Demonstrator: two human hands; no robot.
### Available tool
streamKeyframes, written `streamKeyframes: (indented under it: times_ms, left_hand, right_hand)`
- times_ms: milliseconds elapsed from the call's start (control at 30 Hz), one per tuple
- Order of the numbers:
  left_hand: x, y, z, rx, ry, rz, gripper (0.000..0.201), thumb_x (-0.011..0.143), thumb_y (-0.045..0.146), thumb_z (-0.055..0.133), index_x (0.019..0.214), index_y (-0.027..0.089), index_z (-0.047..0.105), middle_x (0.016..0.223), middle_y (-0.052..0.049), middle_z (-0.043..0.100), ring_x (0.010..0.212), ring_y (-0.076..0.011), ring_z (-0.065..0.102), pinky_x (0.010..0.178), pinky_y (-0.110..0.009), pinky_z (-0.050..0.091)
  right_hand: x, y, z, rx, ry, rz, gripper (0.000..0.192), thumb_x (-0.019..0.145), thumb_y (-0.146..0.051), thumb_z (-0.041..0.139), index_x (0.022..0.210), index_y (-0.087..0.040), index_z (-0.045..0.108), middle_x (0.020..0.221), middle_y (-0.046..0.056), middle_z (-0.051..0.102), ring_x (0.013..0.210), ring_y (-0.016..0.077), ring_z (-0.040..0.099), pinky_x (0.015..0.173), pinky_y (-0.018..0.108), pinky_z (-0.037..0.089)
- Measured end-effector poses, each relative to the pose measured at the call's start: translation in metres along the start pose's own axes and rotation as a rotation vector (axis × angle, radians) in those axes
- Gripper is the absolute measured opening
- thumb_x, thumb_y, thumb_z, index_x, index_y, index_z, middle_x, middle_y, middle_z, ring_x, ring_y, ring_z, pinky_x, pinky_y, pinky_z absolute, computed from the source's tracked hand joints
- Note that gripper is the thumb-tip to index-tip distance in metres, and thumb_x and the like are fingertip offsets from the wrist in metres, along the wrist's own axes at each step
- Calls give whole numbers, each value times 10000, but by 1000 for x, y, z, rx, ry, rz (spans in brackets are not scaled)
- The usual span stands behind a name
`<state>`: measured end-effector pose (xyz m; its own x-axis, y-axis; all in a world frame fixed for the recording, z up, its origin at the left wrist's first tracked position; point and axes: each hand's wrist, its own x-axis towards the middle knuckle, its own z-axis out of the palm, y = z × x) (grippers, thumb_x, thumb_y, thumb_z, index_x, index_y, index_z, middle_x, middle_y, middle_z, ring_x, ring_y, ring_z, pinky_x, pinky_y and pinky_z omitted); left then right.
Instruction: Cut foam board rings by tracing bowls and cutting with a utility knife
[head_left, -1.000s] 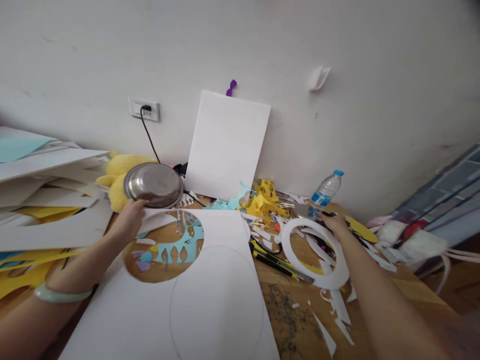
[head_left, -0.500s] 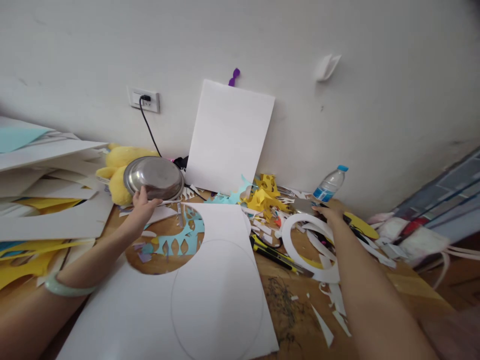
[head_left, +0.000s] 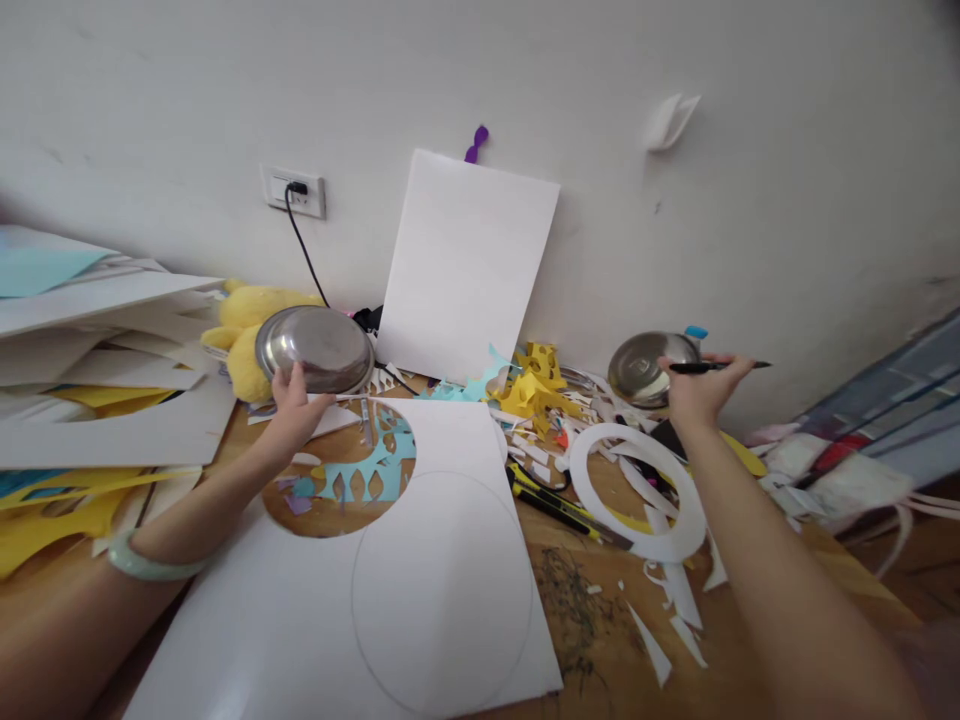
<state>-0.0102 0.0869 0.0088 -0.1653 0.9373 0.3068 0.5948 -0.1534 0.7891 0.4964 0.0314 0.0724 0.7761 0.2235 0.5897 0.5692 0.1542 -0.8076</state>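
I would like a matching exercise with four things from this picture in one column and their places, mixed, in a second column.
Things:
1. black marker
2. large steel bowl
3. white paper ring
4. white board

Places:
A. leaning against the wall
B. lying flat on the table, under the right forearm
C. in the right hand
D. under the left hand, beside the yellow plush toy

Pairs: 1-C, 2-D, 3-B, 4-A

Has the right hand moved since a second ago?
Yes. The right hand has lifted off the white paper ring toward the wall, now holding a small steel bowl and black pen.
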Motion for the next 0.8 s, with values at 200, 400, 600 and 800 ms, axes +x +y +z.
streamKeyframes:
  times_ms: [200, 400, 600, 800]
  left_hand:
    - [-26, 29, -5, 97, -73, 203, 850, 777, 370, 536, 1442, 166, 45, 1495, -122, -109, 1356, -295, -140, 1095, -482, 4]
    - [-74, 63, -6, 155, -511, 640, 720, 873, 463, 435, 1437, 231, 54, 1505, -109, 38, 1372, -281, 80, 1085, -471, 186]
    - [-98, 58, 3, 89, -1144, 863, 1270, 509, 633, 730, 1445, 176, 3, 1474, -205, 157, 1320, -374, 223, 1064, -474, 244]
    - [-102, 47, 13, 30, -1126, 913, 1289, 494, 609, 753, 1441, 155, 6, 1465, -232, 153, 1324, -384, 200, 1067, -465, 244]
  right_hand:
    - [-57, -79, -48, 385, -140, -177, 571, 461, -93, 767, 781, -256, 324, 957, 8, 495, 948, 119, 528, 939, 270, 384]
    - [-162, -109, -80, 509, -750, 746, 460, 465, -131, 784, 746, -223, 431, 896, -36, 600, 743, 130, 603, 603, 246, 504]
    - [-243, -89, -71, 437, -967, 959, 478, 518, -233, 794, 775, -238, 391, 931, -14, 597, 851, 153, 597, 740, 285, 492]
    - [-267, -69, -64, 363, -1085, 397, 277, 802, -392, 544, 815, -262, 299, 1050, 47, 559, 877, 172, 596, 815, 369, 478]
